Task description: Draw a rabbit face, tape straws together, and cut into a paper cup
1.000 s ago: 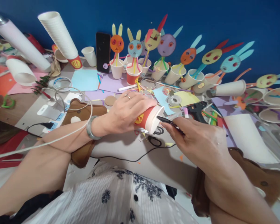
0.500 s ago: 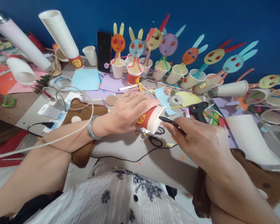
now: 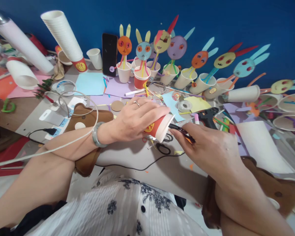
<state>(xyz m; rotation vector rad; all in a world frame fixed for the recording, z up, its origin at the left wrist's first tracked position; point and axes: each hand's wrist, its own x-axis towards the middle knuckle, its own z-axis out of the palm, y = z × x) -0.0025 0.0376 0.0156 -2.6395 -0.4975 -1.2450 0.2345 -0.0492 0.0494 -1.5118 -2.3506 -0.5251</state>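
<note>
My left hand (image 3: pixel 135 119), with a ring and a bracelet, is wrapped over a red and white paper cup (image 3: pixel 157 129) tipped on its side. The cup's white end faces right. Between thumb and fingers, my right hand (image 3: pixel 206 144) grips a slim black pen-like tool (image 3: pixel 182 130). Its tip is at the cup's white end; whether it has gone into the cup I cannot tell. Just below the cup, black-handled scissors (image 3: pixel 163 149) lie on the table, partly hidden.
Paper-faced figures in cups (image 3: pixel 144 80) line the blue wall. A tall cup stack (image 3: pixel 64 36) and a phone (image 3: pixel 109 54) stand at the back left. A black glue gun (image 3: pixel 207 118) lies beyond my right hand. A white cable (image 3: pixel 64 147) crosses my left forearm.
My right hand and the black tool have shifted very slightly left and down at the cup's end. The cup has turned a little; my left hand keeps its hold.
</note>
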